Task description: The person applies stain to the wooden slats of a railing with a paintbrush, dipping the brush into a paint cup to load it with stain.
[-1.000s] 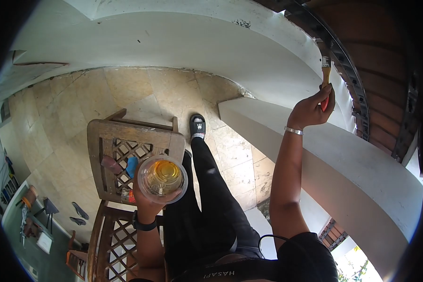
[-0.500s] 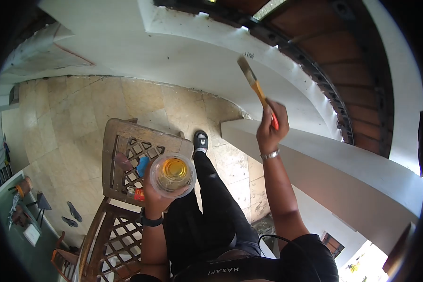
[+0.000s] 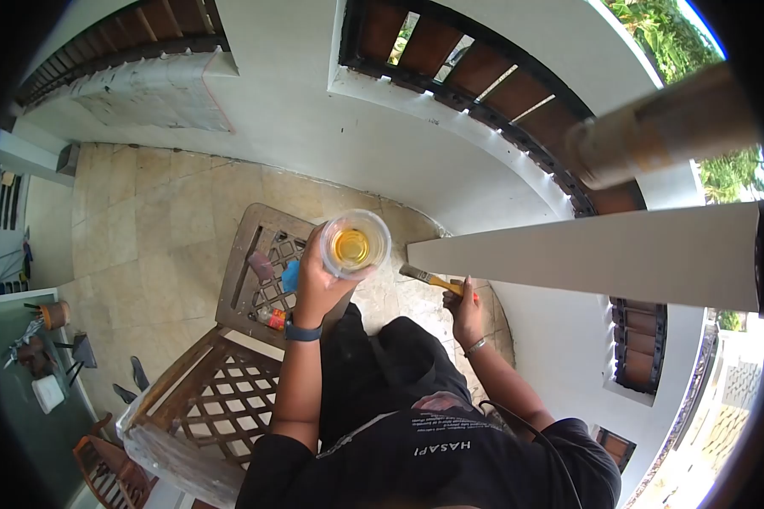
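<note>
My left hand (image 3: 321, 284) grips a clear plastic cup (image 3: 375, 264), with yellow liquid (image 3: 351, 246) at its bottom. The cup is in front of me, beside the wooden lattice chair. In my right hand (image 3: 466, 317) is a paintbrush (image 3: 433, 279), its fingers closed around the yellow and red handle. The bristles point left, toward the cup but apart from it. Part of the left hand's fingers is hidden behind the cup.
A wooden lattice chair (image 3: 239, 280) stands left of my legs, with a blue cloth (image 3: 291, 276) and a red-labelled bottle (image 3: 272, 317) on it. A white beam (image 3: 586, 254) runs to the right. Further left stands a green table (image 3: 25, 424).
The paintbrush has come down from near the wall opening to beside the cup, its bristles now pointing left. The cup has moved up and right in view. My view has shifted.
</note>
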A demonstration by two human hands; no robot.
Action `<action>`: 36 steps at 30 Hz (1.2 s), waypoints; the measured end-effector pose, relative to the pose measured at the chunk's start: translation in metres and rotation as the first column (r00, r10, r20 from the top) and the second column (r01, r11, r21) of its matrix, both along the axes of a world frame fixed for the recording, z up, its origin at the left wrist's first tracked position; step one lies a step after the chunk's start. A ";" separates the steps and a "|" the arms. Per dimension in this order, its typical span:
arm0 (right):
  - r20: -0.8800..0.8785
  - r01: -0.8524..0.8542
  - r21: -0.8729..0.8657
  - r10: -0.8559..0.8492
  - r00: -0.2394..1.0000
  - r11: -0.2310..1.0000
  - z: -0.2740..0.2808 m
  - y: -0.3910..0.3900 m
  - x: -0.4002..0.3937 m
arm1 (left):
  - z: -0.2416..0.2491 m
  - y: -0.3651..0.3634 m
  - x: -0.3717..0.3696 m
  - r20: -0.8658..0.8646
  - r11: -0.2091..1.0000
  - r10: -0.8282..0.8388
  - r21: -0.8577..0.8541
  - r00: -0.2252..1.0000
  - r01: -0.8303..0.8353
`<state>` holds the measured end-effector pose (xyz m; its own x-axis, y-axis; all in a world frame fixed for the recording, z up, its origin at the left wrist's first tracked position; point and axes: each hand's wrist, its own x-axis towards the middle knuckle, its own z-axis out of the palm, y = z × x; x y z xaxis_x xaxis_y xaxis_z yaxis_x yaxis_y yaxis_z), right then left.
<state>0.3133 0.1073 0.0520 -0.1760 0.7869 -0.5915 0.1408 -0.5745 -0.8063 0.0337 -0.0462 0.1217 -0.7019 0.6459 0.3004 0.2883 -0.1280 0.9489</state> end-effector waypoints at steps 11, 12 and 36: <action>-0.303 0.092 0.412 0.041 0.952 0.907 0.080 -0.050 0.116 | 0.060 -0.019 0.146 -0.131 0.948 -0.317 -0.068 0.939 0.311; -0.241 0.112 0.454 0.000 0.971 0.884 0.078 -0.060 0.140 | 0.059 -0.018 0.164 -0.102 0.936 -0.352 -0.039 0.931 0.350; -0.658 0.215 0.445 0.154 0.737 0.869 0.145 -0.178 0.258 | 0.125 -0.051 0.321 0.212 0.099 -0.966 -0.217 0.146 0.971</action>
